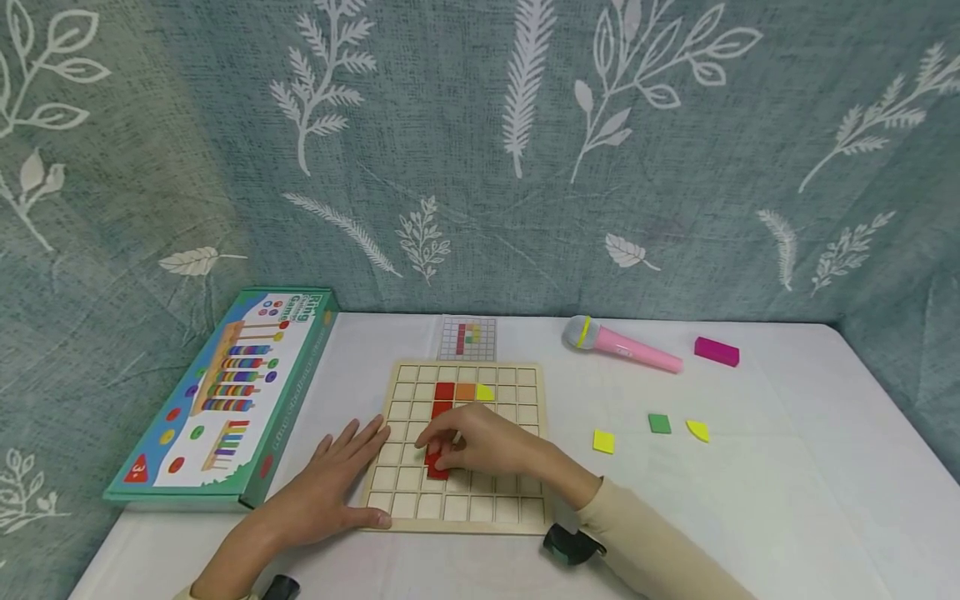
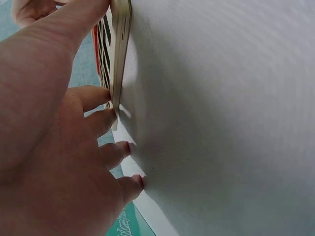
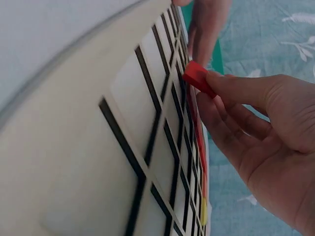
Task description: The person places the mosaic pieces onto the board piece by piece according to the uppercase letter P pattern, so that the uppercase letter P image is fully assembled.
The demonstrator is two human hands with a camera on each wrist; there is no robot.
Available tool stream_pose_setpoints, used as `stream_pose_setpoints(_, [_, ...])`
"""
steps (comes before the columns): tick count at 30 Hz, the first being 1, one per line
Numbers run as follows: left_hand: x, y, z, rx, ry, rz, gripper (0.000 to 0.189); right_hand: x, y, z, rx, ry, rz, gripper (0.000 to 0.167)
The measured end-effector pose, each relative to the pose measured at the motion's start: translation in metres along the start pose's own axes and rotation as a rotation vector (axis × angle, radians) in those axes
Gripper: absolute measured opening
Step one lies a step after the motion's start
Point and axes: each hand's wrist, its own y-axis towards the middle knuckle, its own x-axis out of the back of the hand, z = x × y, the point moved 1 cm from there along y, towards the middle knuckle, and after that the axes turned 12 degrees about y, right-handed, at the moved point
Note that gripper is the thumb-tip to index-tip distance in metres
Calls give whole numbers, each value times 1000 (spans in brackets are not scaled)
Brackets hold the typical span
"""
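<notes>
A wooden grid board (image 1: 457,527) lies flat on the white table. My right hand (image 1: 483,437) is over its middle and pinches a red square tile (image 3: 198,77) between thumb and fingers, tilted above the grid in the right wrist view. Further up the same column sit red tiles (image 1: 444,391), partly hidden by the hand. Beside the top one are an orange square tile (image 1: 465,392) and a yellow rounded-edge tile (image 1: 485,392). My left hand (image 1: 318,496) rests with spread, straight fingers at the board's left edge, its thumb on the near-left corner.
Behind the board lies a pattern card (image 1: 467,338). To the right are a yellow square tile (image 1: 603,442), a green square tile (image 1: 659,424), a yellow quarter-round tile (image 1: 698,430), a pink toy microphone (image 1: 630,346) and a magenta block (image 1: 716,351). A game box (image 1: 225,400) stands left.
</notes>
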Motion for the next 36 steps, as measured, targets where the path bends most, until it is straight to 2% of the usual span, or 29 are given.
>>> stream_pose_setpoints(7, [0,0,0,7,8,3,110,-10,3,2,-2,-99,-27,21])
stream_pose_setpoints(13, [0,1,1,13,5,8,111,-16,3,5,-13,-133,-7,22])
stream_pose_setpoints(25, [-2,0,1,3,-7,-1,111,-24,3,4,-28,-197,-18,22])
stream_pose_setpoints(31, [-1,0,1,4,-4,-1,111,-24,2,4,-8,-227,-16,21])
stream_pose_setpoints(36, [-1,1,1,6,-7,0,111,-17,-3,6,-1,-209,-24,20])
